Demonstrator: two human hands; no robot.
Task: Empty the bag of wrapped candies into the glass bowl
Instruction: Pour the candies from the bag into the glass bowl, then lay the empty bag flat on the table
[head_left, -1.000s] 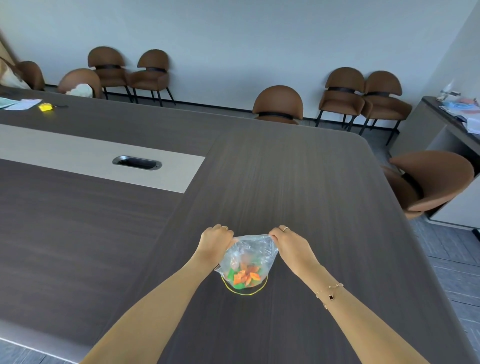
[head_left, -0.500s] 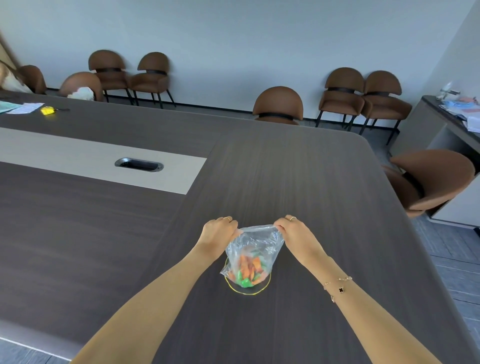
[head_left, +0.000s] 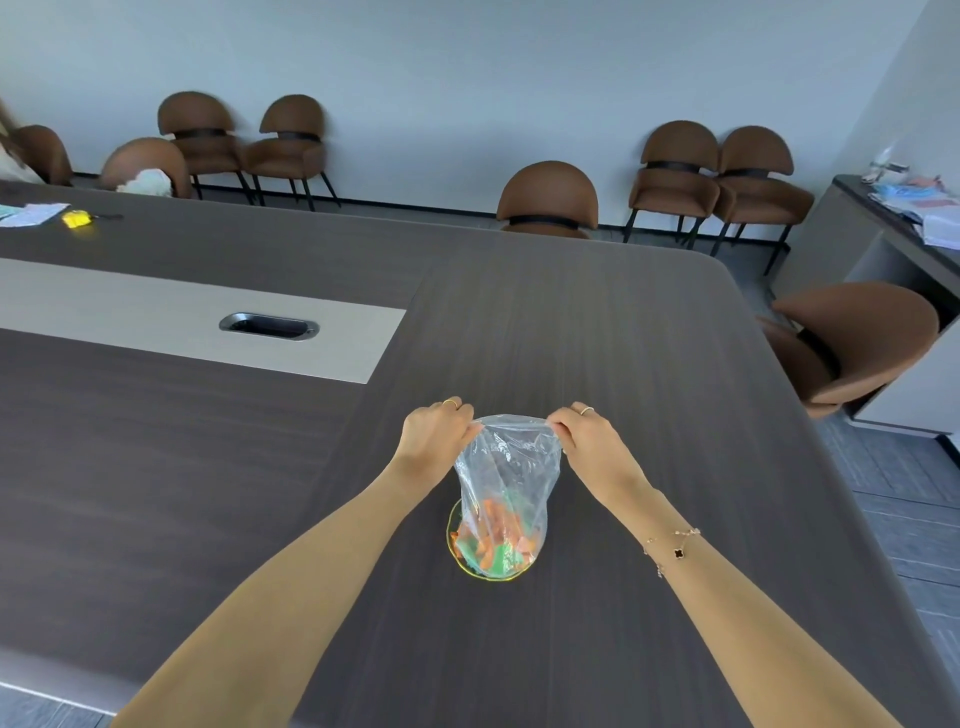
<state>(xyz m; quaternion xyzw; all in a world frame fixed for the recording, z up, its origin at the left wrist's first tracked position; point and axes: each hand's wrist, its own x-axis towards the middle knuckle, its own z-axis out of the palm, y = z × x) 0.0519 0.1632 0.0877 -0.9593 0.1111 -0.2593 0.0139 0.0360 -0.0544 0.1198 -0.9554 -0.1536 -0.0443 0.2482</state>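
A clear plastic bag (head_left: 511, 467) hangs stretched between my two hands above the dark table. My left hand (head_left: 436, 434) pinches its top left corner and my right hand (head_left: 589, 441) pinches its top right corner. Orange and green wrapped candies (head_left: 493, 540) fill the bag's bottom. Directly beneath sits the glass bowl (head_left: 453, 540), of which only the yellowish rim shows around the bag's lower end. Whether the bag's bottom touches the bowl I cannot tell.
The big dark table (head_left: 208, 467) has a pale strip with a cable slot (head_left: 268, 326) to the left. Papers and a yellow object (head_left: 77, 218) lie at the far left. Brown chairs (head_left: 548, 200) line the wall, one (head_left: 852, 343) at the table's right side.
Both hands have risen and moved away from me, lifting the bag taller over the bowl. The candies have sunk to the bag's bottom.
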